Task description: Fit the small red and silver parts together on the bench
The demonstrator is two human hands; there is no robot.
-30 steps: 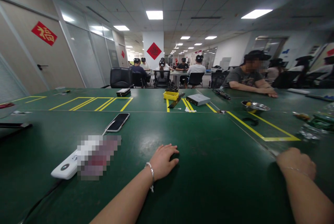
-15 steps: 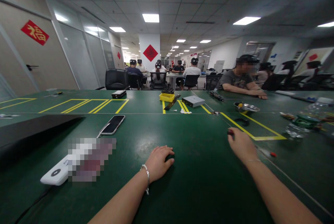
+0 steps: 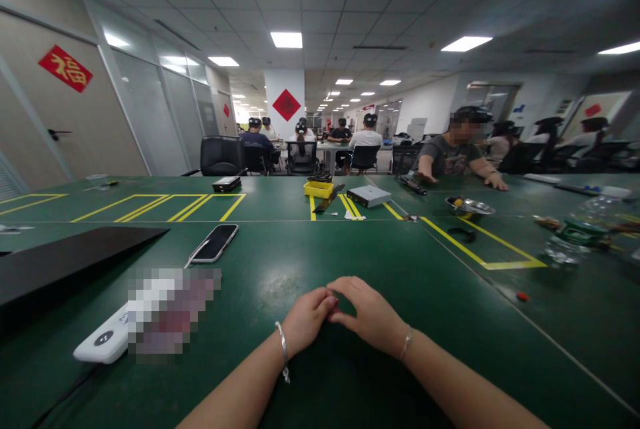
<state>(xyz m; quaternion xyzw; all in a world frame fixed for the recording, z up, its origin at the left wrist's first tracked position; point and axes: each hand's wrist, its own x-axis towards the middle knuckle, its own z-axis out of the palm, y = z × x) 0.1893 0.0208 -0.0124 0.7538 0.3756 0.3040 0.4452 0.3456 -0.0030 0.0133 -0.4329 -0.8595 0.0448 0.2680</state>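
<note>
My left hand (image 3: pixel 306 320) and my right hand (image 3: pixel 369 312) meet just above the green table (image 3: pixel 450 349), in front of me. The left fingers are curled and pressed together, with a silver bracelet on that wrist. My right hand arches over the left fingertips, its fingers bent and its thumb reaching the same spot. A small thing may be between the fingertips, but the fingers hide it. To the left lie a phone (image 3: pixel 218 243) with a cable and a white device (image 3: pixel 103 339), partly blurred out beside a pixelated patch.
Farther back are a yellow tray (image 3: pixel 319 190), a grey box (image 3: pixel 369 196), a black box (image 3: pixel 227 184) and a metal bowl (image 3: pixel 470 208). A plastic bottle (image 3: pixel 575 236) and a small red piece (image 3: pixel 523 296) are on the right. A dark panel (image 3: pixel 65 256) rises at left. A person (image 3: pixel 457 156) sits opposite.
My right hand has come in from the right, where it held a small dark-red thing, to meet my left hand. The left fingers have curled. The person opposite has spread their hands apart.
</note>
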